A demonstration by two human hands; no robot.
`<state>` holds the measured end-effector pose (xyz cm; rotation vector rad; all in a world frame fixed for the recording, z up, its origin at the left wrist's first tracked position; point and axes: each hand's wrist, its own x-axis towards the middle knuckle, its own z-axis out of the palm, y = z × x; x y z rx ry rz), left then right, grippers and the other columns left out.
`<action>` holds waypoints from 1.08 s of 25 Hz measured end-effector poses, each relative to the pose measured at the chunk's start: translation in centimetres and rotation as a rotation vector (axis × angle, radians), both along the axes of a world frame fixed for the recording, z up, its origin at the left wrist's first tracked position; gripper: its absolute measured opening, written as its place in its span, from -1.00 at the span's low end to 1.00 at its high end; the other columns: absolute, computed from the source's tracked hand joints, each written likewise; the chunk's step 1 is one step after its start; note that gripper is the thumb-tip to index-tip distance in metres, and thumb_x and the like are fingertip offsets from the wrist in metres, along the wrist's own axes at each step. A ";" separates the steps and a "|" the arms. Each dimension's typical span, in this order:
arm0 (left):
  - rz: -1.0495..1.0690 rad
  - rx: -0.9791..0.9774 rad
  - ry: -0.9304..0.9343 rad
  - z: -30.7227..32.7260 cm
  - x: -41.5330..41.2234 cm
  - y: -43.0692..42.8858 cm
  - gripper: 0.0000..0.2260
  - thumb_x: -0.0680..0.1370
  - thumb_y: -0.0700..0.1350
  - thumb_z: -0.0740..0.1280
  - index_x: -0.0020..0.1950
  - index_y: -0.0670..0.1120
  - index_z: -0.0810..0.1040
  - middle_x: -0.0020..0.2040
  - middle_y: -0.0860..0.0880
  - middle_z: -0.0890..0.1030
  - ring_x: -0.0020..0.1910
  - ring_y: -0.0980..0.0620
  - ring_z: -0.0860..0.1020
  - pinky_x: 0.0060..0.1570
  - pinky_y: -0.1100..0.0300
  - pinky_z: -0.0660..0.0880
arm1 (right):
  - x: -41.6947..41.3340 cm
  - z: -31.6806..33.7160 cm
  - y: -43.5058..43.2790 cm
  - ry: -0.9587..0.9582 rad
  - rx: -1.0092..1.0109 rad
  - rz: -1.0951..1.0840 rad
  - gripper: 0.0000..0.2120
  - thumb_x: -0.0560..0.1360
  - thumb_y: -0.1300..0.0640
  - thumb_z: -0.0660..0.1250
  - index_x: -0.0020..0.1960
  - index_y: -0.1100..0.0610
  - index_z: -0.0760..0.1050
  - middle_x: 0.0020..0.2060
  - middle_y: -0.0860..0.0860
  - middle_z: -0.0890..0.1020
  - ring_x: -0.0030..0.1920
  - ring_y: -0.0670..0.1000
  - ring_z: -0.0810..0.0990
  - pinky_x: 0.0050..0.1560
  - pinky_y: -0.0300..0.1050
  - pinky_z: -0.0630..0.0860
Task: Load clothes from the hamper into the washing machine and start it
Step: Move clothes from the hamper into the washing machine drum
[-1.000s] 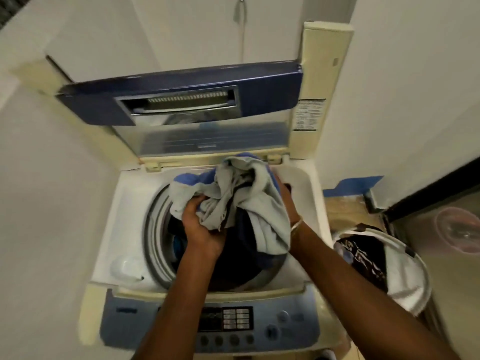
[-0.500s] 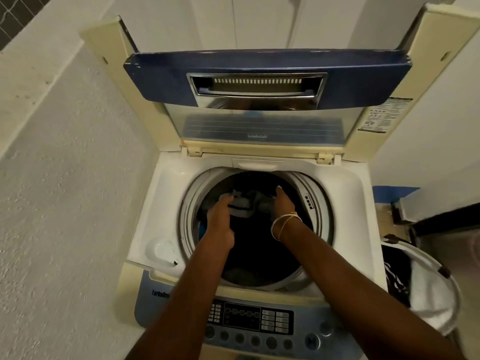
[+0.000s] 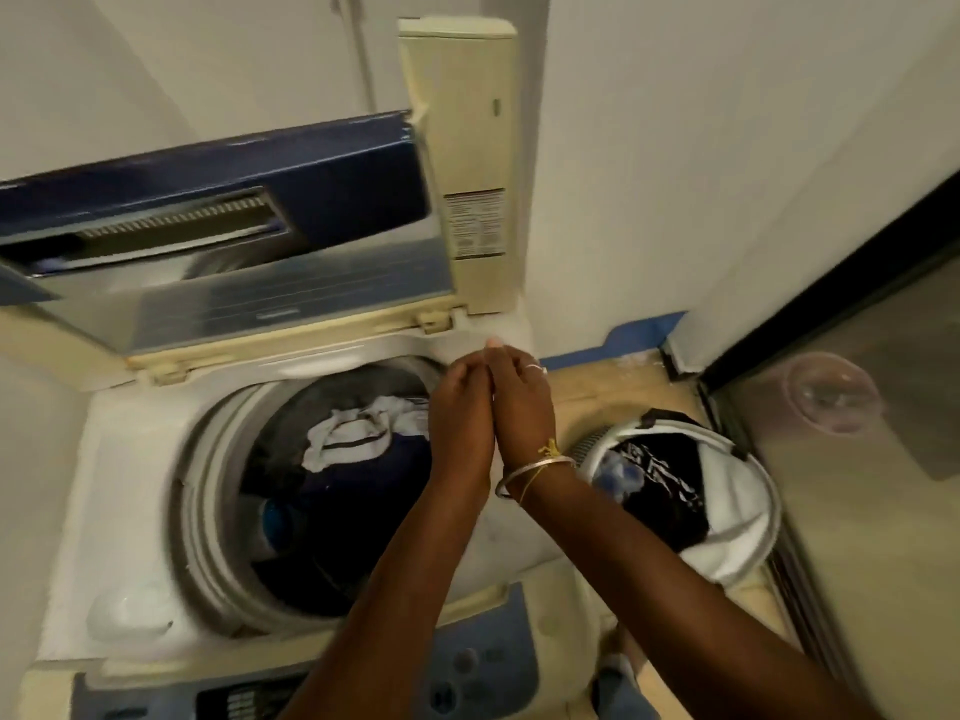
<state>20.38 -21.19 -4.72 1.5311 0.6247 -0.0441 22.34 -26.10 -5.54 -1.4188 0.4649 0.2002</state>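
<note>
Reaching forward over the washing machine (image 3: 130, 491), we hold our forearms side by side, with our left hand (image 3: 460, 407) and right hand (image 3: 522, 402) pressed together above the right rim of the drum (image 3: 208, 511). Both hands look empty, fingers loosely curled; motion blur keeps us from telling more. Clothes (image 3: 353, 439) lie inside the drum: a pale grey garment on top of dark navy fabric. The blue lid (image 3: 234, 210) stands raised behind. A bangle (image 3: 535, 470) circles our right wrist. Right of the machine, on the floor, the white hamper (image 3: 748, 517) holds a black printed garment (image 3: 660, 485).
</note>
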 end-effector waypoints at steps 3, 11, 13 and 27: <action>-0.030 0.154 -0.088 0.6 1.2 -6.4 -0.82 0.61 -0.02 0.26 0.13 0.05 0.63 -0.01 0.16 0.67 0.01 0.18 0.63 -0.03 0.31 0.55 | 0.3 1.1 -6.5 -0.085 -0.038 -0.116 -0.83 0.60 0.03 0.25 -0.02 0.07 0.58 -0.20 -0.02 0.69 -0.16 -0.14 0.67 -0.09 -0.18 0.58; -0.261 0.210 -0.121 -5.4 4.4 -21.3 -0.84 0.62 -0.06 0.26 0.10 0.07 0.63 -0.02 0.17 0.67 -0.05 0.27 0.61 -0.04 0.32 0.58 | 2.7 -6.0 -21.9 -0.073 -0.151 -0.323 -0.85 0.60 0.05 0.25 -0.02 0.06 0.57 -0.18 -0.01 0.68 -0.15 -0.06 0.67 -0.11 -0.18 0.60; -0.350 0.231 -0.044 -10.7 5.2 -23.8 -0.86 0.61 -0.05 0.27 0.07 0.10 0.62 -0.04 0.17 0.67 -0.06 0.25 0.62 0.01 0.19 0.61 | 2.7 -11.4 -24.9 0.009 -0.262 -0.324 -0.85 0.59 0.01 0.25 -0.05 0.03 0.54 -0.20 -0.03 0.67 -0.16 -0.06 0.65 -0.10 -0.12 0.59; -0.424 0.290 0.396 -40.8 2.1 -26.0 -0.90 0.63 -0.11 0.25 -0.02 0.04 0.54 -0.10 0.09 0.57 -0.12 0.15 0.52 -0.02 0.24 0.40 | -2.1 -49.9 -35.8 0.756 -0.798 0.615 0.07 0.30 -0.27 0.48 0.57 0.11 -0.03 0.51 0.18 0.15 0.47 0.29 0.22 0.41 0.19 0.29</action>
